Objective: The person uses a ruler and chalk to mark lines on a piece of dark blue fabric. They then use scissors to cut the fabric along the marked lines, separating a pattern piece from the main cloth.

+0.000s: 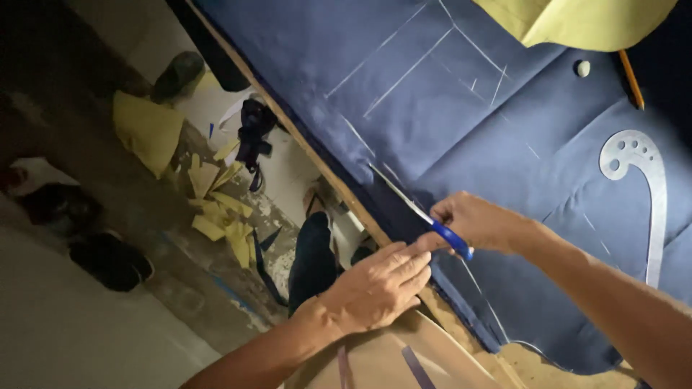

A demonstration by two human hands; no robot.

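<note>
The right hand (476,220) grips the blue-handled scissors (422,212), fingers closed around the handle, at the table-edge side of the blue cloth (461,115). The left hand (378,288) presses the cloth edge with fingers nearly flat, holding nothing. The cut looks only begun; most chalk lines (404,72) are uncut.

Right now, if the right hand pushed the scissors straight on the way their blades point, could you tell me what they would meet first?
The right hand holds blue-handled scissors whose blades point up-left along the dark blue chalk-marked fabric. Going straight on, they would probably meet more of that fabric near the short chalk line by the wooden table edge; depth is unclear.
</note>
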